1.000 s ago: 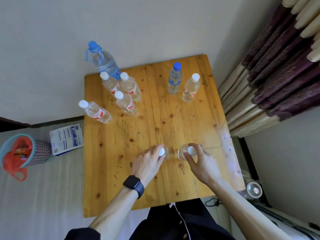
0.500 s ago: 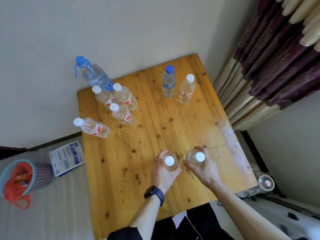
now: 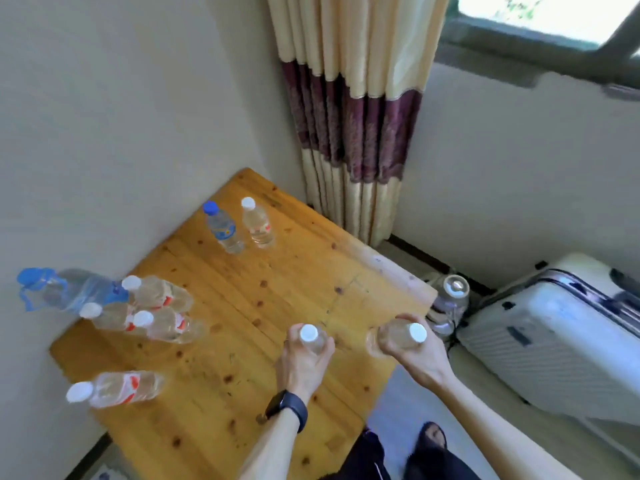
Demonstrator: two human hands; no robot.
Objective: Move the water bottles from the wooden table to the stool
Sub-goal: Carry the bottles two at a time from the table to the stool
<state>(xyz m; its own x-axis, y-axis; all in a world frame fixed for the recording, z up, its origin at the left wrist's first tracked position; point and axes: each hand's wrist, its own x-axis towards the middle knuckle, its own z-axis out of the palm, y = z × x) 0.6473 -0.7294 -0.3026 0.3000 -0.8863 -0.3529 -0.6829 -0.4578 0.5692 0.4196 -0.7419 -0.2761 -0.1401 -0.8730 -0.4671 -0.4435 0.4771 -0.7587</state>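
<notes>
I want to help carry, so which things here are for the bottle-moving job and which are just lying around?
For the job: left-hand bottle gripped by the left hand; right-hand bottle gripped by the right hand; five white-capped bottles, blue-capped bottle and big blue-handled bottle on the wooden table. No stool in view.
Just lying about: curtain, white suitcase, clear container on the floor.

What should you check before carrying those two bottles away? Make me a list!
1. Grip of the left hand on the clear white-capped plastic bottle: ok.
2. Grip of the right hand on the other clear white-capped plastic bottle: ok.
3. Both caps on: ok.
4. Sight of the stool: not ok, none in view.
5. Free floor to the right: not ok, a white ribbed suitcase and a clear round container stand beside the wooden table.
</notes>
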